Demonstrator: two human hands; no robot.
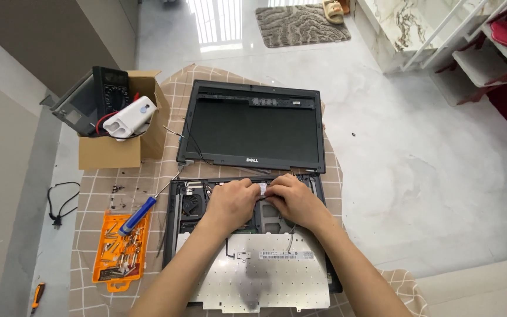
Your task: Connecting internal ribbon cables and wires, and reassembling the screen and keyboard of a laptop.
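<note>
An opened black laptop base lies on a checked cloth, its insides showing. Its keyboard is flipped over toward me, metal back up, resting on the front half. The black screen lies flat behind the base. My left hand and my right hand meet over the rear middle of the base, fingertips pinched on a small pale flat part, perhaps a ribbon cable. What lies under the fingers is hidden.
A blue-handled screwdriver rests on an orange parts tray at the left. Loose screws lie above the tray. A cardboard box holds a multimeter and a white tool. A black power cord and a small orange tool lie on the floor.
</note>
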